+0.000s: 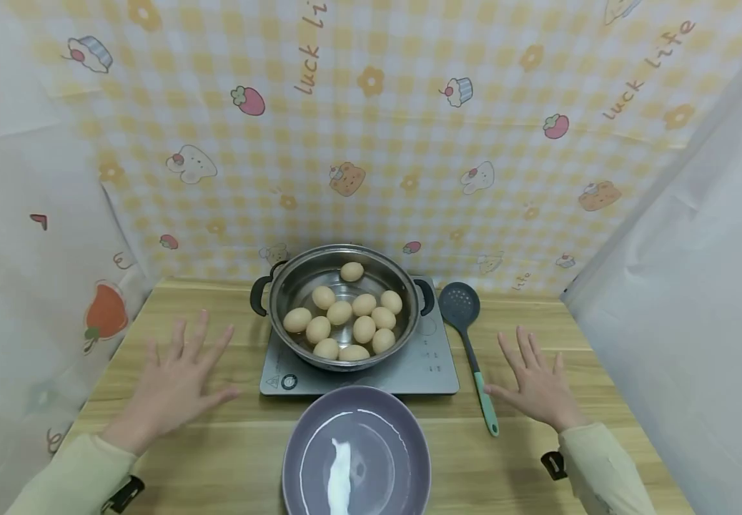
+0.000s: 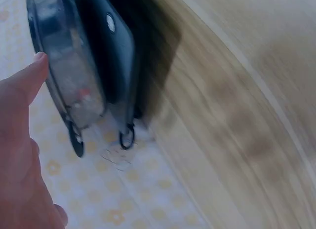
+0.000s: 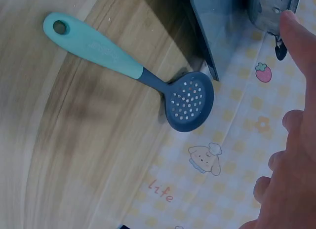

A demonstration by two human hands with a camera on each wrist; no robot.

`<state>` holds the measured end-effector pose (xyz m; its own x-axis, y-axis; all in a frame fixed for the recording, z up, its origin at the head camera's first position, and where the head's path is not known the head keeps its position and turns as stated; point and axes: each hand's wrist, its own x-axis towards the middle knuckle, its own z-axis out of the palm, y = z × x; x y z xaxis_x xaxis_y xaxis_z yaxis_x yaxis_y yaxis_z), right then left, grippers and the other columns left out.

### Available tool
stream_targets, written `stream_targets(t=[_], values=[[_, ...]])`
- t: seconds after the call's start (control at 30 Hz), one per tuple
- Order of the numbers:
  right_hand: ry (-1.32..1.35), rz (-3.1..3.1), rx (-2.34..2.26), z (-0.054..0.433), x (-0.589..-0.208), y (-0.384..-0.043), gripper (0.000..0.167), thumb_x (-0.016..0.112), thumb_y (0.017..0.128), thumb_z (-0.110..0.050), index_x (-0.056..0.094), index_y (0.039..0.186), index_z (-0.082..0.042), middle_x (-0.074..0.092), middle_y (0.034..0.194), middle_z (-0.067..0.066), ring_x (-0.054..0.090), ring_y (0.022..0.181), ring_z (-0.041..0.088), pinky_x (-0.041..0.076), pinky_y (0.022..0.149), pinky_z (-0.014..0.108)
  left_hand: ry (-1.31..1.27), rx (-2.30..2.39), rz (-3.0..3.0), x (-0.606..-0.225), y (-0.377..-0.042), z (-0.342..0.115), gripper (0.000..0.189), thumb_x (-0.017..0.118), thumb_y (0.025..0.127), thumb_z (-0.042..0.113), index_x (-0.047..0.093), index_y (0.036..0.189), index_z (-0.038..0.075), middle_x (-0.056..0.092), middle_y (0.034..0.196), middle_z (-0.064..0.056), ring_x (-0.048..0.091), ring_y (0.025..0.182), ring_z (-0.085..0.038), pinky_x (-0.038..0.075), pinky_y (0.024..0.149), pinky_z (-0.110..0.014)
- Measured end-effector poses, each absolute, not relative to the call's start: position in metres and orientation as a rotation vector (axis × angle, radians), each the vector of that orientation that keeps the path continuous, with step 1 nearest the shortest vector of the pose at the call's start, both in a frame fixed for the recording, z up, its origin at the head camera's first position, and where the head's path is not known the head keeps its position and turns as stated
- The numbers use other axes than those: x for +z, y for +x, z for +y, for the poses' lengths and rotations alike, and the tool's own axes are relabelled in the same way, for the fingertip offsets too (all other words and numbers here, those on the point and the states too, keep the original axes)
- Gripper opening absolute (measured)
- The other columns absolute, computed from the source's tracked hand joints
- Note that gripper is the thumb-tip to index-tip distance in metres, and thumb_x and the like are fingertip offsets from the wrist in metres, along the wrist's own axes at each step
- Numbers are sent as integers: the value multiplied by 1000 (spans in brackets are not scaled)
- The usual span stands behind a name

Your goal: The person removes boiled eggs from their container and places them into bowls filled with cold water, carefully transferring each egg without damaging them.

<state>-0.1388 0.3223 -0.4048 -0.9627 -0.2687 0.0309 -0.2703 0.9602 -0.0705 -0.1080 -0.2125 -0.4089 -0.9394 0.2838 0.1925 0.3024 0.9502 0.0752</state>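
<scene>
My left hand (image 1: 178,383) hovers with spread fingers over the left part of the table, holding nothing. On the other side my right hand (image 1: 538,386) is also spread and empty, just right of a slotted skimmer (image 1: 459,306) with a dark perforated head and a mint-green handle (image 3: 94,45). Between the hands stands a steel pot (image 1: 345,248) with two black handles, holding water and several light brown eggs (image 1: 339,313). It sits on a flat silver induction cooker (image 1: 432,365). In front of the cooker is an empty purple bowl (image 1: 397,418).
The wooden table (image 1: 216,458) is backed by a yellow checked cloth (image 1: 371,143) with cartoon prints. White sheets hang at the left (image 1: 36,286) and right (image 1: 686,286) sides.
</scene>
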Motion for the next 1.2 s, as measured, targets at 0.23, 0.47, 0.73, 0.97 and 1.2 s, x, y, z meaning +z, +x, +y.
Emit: stream_targets(t=[0.23, 0.47, 0.73, 0.97, 1.2], values=[[414, -3119, 209, 318, -416, -141, 91, 57, 80, -56, 7, 146, -18, -3, 147, 27, 0, 134, 46, -1, 89, 74, -483, -224, -2948, -397, -100, -189, 91, 47, 80, 66, 6, 146, 18, 11, 148, -21, 19, 130, -49, 12, 91, -72], [372, -3141, 282, 313, -427, -142, 89, 56, 80, -57, 15, 145, -13, 9, 145, 30, 18, 129, 51, 16, 90, 72, -545, -283, -2884, -395, -93, -161, 84, 53, 81, 59, 21, 144, 12, 29, 144, -18, 41, 120, -43, 34, 85, -64], [362, -3138, 318, 309, -440, -144, 87, 60, 81, -51, 21, 143, -5, 27, 138, 32, 41, 113, 53, 45, 71, 56, -656, -353, -2821, -400, -88, -129, 63, 65, 79, 44, 49, 125, 4, 54, 119, -15, 56, 102, -33, 49, 71, -45], [262, -3169, 368, 307, -456, -146, 80, 62, 83, -42, 26, 139, 2, 37, 131, 34, 45, 110, 50, 48, 65, 52, -768, -340, -2818, -408, -86, -108, 39, 68, 78, 32, 56, 103, 6, 56, 90, -3, 58, 82, -20, 49, 59, -33], [116, -3209, 375, 305, -472, -144, 74, 63, 83, -33, 31, 134, 9, 52, 105, 29, 52, 73, 26, 41, 50, 32, -844, -418, -2820, -422, -87, -92, 23, 67, 77, 24, 54, 89, 9, 53, 78, 1, 57, 68, -16, 45, 52, -31]])
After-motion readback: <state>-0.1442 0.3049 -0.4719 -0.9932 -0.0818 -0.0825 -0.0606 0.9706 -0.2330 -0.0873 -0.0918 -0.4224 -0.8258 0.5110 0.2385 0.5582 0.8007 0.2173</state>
